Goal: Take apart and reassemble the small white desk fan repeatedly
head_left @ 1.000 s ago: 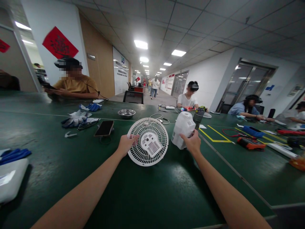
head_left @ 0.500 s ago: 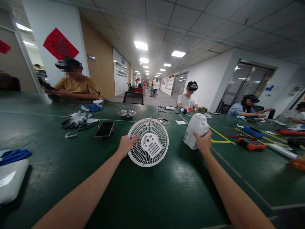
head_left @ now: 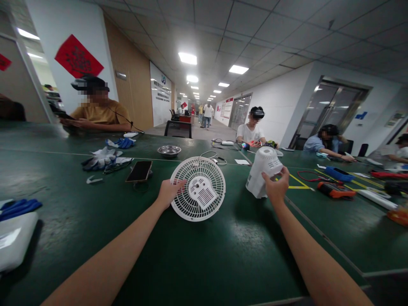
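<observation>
My left hand (head_left: 169, 193) grips the left rim of a round white fan grille (head_left: 204, 193), its thumb on the face over the slats. The grille is tilted up toward me and has a slotted plate at its centre. To the right, my right hand (head_left: 276, 183) holds a white plastic housing (head_left: 259, 172) with vent slots, fingers at its right side. The housing leans slightly over the table, apart from the grille. Whether either part touches the tabletop I cannot tell.
On the green table (head_left: 197, 263) lie a phone (head_left: 139, 171), gloves (head_left: 103, 159), a metal bowl (head_left: 169, 151) and a white cable (head_left: 208, 155). A white case (head_left: 17, 242) sits at the left. An orange multimeter (head_left: 336, 191) and blue tray (head_left: 339, 174) lie at the right. Other people sit around the table.
My right hand has shifted its grip on the housing, its fingers now spread further toward the right side. The housing has tipped slightly. My left hand and the grille stay nearly still.
</observation>
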Demonstrator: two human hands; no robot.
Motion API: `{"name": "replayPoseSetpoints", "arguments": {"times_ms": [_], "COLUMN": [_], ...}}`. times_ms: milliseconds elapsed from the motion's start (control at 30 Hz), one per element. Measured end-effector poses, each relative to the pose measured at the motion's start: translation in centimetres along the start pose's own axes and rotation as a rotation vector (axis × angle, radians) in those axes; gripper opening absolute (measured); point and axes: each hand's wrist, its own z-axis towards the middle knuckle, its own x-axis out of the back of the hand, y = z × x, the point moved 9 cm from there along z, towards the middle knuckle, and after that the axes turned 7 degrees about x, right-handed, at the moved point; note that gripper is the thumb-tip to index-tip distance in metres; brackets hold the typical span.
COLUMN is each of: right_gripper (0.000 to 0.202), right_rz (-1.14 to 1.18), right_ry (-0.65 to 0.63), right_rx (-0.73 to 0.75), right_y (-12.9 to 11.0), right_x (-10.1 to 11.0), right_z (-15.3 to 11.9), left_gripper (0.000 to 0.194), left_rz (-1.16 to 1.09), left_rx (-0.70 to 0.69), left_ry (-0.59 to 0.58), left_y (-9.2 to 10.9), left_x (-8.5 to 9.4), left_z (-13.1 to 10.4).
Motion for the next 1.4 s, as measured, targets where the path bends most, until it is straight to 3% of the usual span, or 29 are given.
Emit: {"name": "replayPoseSetpoints", "arguments": {"times_ms": [133, 300, 467, 667, 800, 933, 1000, 1100, 1167, 1267, 1400], "right_gripper": [0.082, 0.076, 0.074, 0.075, 0.067, 0.041, 0.04, 0.048, 0.044, 0.044, 0.04], "right_rz": [0.046, 0.117, -0.097, -0.355, -0.329, 0.059, 0.293, 0.684, 0.898, 1.101, 1.137], "right_ry": [0.023, -0.339, -0.673, -0.885, -0.827, -0.674, -0.8, -1.143, -1.242, -1.277, -1.189], "right_rx": [0.07, -0.01, -0.064, -0.059, 0.028, 0.112, -0.12, -0.641, -0.844, -0.997, -1.031], "right_y": [-3.2, -5.2, -4.0, -2.5, -4.6, -9.4, -10.2, -12.2, -14.4, -16.7, -17.0], "right_x": [0.3, -4.9, -9.6, -11.6, -11.0, -9.4, -10.0, -11.7, -11.9, -11.6, -11.6], "right_z": [-0.7, -4.4, -9.0, -11.6, -10.8, -9.6, -11.4, -17.7, -20.5, -22.1, -21.9], "left_gripper": [0.033, 0.033, 0.032, 0.03, 0.027, 0.03, 0.032, 0.035, 0.036, 0.039, 0.046], "left_rz": [0.0, 0.014, -0.014, -0.021, -0.04, -0.048, -0.036, -0.032, -0.034, -0.034, -0.007], "left_rx": [0.004, -0.01, -0.016, -0.002, -0.014, -0.024, -0.016, -0.015, -0.037, -0.1, -0.181], "left_ry": [-0.018, -0.009, 0.007, 0.022, 0.024, 0.011, 0.013, 0.026, 0.034, 0.053, 0.089], "left_y": [0.0, 0.1, 0.3, 0.3, 0.2, 0.1, 0.0, -0.1, 0.0, 0.5, 1.1], "left_x": [0.0, 0.0, -0.1, 0.0, 0.0, 0.0, 0.1, 0.2, 0.3, 0.3, 0.4], "left_z": [-0.1, -0.1, -0.2, -0.3, -0.1, 0.1, 0.1, 0.1, 0.1, -0.1, -0.5]}}
